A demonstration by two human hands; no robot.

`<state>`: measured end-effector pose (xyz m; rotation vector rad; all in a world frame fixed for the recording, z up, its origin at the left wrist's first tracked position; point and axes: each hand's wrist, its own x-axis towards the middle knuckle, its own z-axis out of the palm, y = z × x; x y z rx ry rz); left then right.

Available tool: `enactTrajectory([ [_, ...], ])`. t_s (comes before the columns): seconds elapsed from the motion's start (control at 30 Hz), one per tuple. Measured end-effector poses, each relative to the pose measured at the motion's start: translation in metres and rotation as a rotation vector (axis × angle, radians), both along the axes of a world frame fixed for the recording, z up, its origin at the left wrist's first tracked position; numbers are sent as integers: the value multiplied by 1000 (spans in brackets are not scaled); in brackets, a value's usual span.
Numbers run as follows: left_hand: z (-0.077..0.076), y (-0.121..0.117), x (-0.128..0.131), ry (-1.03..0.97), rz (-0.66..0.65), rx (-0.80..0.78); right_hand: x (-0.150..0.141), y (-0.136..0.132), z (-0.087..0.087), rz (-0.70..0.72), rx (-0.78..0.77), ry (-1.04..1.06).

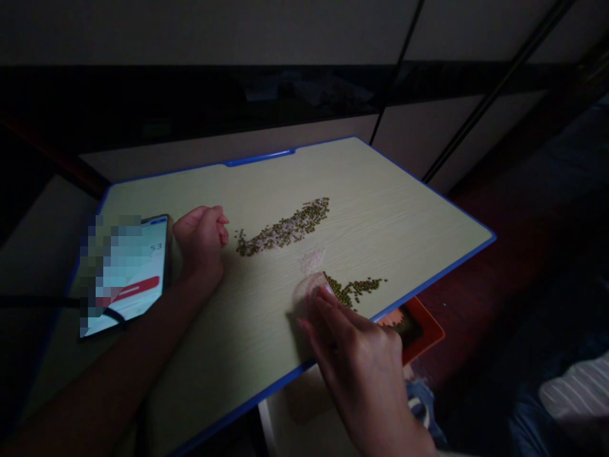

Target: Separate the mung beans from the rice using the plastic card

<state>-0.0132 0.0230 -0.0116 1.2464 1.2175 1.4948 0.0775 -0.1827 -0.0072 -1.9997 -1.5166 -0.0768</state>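
Head view. The bench [390, 203] has a pale top with a blue edge. A mixed strip of green beans [309, 216] and small pale grains [287, 226] lies near its middle, running diagonally. A small separate patch of pale grains sits just beyond the right hand [359, 346], and a second group of green beans lies just beside that hand's fingertips, towards the near edge. An orange container [432, 331] is partly visible below that edge (its contents are too dark to identify).

The right hand has its fingers together and bent down, pinching a clear plastic piece [310, 287] against the bench top; its exact shape is blurred. The left hand [202, 238] is loosely curled, resting near the left end of the strip (whether anything is inside the palm cannot be told). A phone [155, 273] with a lit screen lies beside the left wrist, and a dark cable [42, 302] crosses in front of it.

Risk assessment: the round beans may roll over the near edge if the plastic piece pushes them abruptly. A sweep of the right wrist or sleeve could remix the separate groups. A snagged cable could drag the phone; low light may hide stray grains.
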Motion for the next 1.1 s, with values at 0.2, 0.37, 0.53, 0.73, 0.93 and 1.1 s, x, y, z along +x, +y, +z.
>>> enactTrajectory([
  [0.2, 3, -2, 1, 4, -8, -9, 4, -2, 0, -12, -31, -2],
  [0.37, 4, -4, 1, 18, -17, -6, 9, -2, 3, -21, -80, 3],
  [0.53, 5, -4, 0, 28, -18, -10, 14, -2, 2, -19, -62, -7],
  [0.73, 6, -5, 1, 38, -19, -21, 19, -2, 0, -22, -54, -32],
  [0.93, 4, -4, 1, 47, -17, 0, 25, -3, -1, -8, -51, -39],
  [1.1, 6, -6, 0, 63, -25, 1, 31, -5, -2, -12, -81, -19],
])
